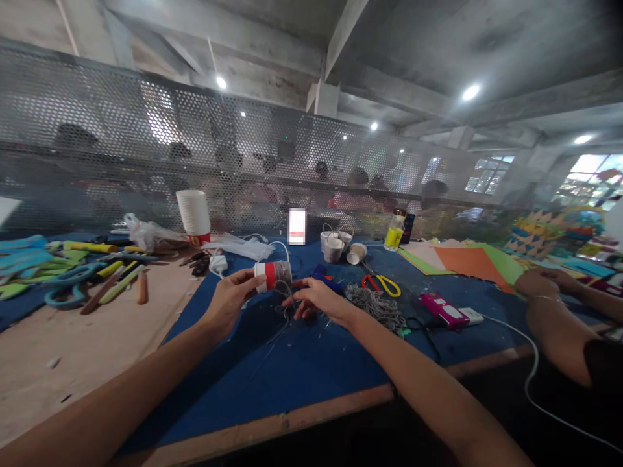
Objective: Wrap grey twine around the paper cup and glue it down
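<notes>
Blue surface (pixel 272 383): left fingers (pixel 244 279) grip paper cup (pixel 269 275), right fingers (pixel 305 293) pinch grey cord (pixel 291 299) — apparently mid-wrap, next turn needing tension.

I have a small paper cup (pixel 269 276) just left of centre in the frame, a little below mid-height. It is tipped on its side, held clear of the surface below, with its long axis running roughly left to right. I see white at the left end and a bright red band around the middle. Grey, thin cord (pixel 283 275) is wound around the right-hand part, covering that stretch of the wall in close turns. From there I follow loose loops of the cord hanging just below the cup's right end, tangled; their ends are too blurred for me to make out.
</notes>
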